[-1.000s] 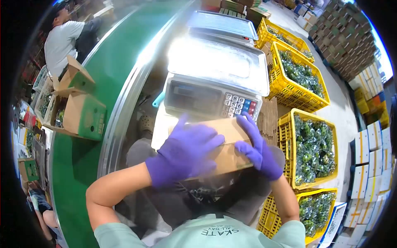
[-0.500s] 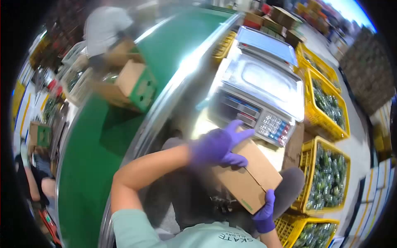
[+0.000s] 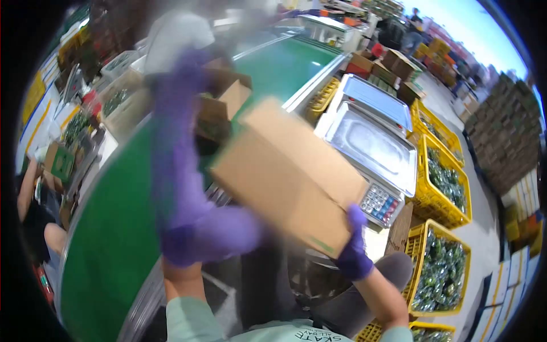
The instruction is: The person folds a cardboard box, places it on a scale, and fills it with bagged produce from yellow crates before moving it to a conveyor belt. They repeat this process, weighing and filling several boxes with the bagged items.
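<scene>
A brown cardboard box (image 3: 290, 176) is held up, tilted, in front of my body, between the green conveyor belt (image 3: 108, 228) and the metal-topped scale (image 3: 370, 142). My right hand (image 3: 354, 245), in a purple glove, grips its lower right corner with the fingers wrapped round the edge. My left hand (image 3: 199, 211), gloved in purple too, is raised at the box's left side over the belt's edge. Motion smears its fingers, so their pose and any contact with the box are unclear.
Yellow crates (image 3: 439, 273) of plastic-wrapped green produce line the right side. Beyond the belt stands a person in a light top (image 3: 176, 43), beside an open box (image 3: 222, 108). Another person's leg (image 3: 55, 238) shows at far left. Stacked cartons (image 3: 504, 134) rise at right.
The box has moved up and left and is nearer the camera. My left hand has come off its top and swung left. My right hand has risen slightly, still gripping its corner.
</scene>
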The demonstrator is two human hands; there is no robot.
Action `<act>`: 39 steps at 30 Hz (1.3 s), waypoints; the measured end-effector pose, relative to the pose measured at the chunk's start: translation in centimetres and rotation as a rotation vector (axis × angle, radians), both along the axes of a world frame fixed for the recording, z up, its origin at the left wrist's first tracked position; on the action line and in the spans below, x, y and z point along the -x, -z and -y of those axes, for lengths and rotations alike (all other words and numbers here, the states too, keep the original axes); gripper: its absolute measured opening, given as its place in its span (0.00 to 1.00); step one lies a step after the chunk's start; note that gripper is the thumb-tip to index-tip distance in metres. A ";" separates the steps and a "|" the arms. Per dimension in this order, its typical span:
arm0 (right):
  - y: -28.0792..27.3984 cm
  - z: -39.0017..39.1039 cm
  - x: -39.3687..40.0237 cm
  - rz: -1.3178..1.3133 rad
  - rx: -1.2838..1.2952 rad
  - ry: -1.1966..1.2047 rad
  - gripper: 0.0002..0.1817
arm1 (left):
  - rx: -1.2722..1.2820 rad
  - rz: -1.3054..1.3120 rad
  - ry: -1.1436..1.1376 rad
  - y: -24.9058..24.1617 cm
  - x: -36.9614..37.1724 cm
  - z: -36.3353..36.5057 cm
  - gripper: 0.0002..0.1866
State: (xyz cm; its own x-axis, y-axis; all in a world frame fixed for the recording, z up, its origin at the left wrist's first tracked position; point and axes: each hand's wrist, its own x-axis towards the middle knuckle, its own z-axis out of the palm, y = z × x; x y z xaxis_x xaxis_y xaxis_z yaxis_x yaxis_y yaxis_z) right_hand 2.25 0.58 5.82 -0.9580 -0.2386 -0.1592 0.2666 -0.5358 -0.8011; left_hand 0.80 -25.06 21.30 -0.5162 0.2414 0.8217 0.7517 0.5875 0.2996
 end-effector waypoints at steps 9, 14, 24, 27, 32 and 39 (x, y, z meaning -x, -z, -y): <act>-1.7 26.4 11.5 0.108 -0.761 -0.033 0.62 | 0.020 -0.376 -0.242 -0.1 -0.8 -0.4 0.40; -2.4 15.4 14.4 -0.565 -0.568 0.045 0.55 | 0.099 -0.208 -0.248 2.8 0.2 -3.4 0.37; 19.3 -40.6 1.8 -0.185 -1.665 1.020 0.32 | 0.003 0.315 0.190 4.2 2.4 -13.3 0.36; 20.7 -36.8 -2.8 0.227 -1.477 0.681 0.41 | -0.058 0.413 0.488 4.1 4.3 -18.8 0.32; 17.9 -38.8 -5.5 0.078 -1.285 0.852 0.24 | 0.273 0.428 0.720 4.4 6.2 -23.8 0.29; -0.9 -36.2 -12.6 -0.337 -0.782 1.312 0.13 | 0.231 0.607 0.895 6.3 6.8 -27.0 0.37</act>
State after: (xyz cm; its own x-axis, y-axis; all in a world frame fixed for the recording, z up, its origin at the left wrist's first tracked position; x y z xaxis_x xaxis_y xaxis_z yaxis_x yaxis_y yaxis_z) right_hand 14.84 36.76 6.70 -0.4380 0.7964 0.4170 -0.2778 0.3212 -0.9053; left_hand -6.03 1.94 15.00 -0.3805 0.8441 0.3778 0.6981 -0.0058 0.7159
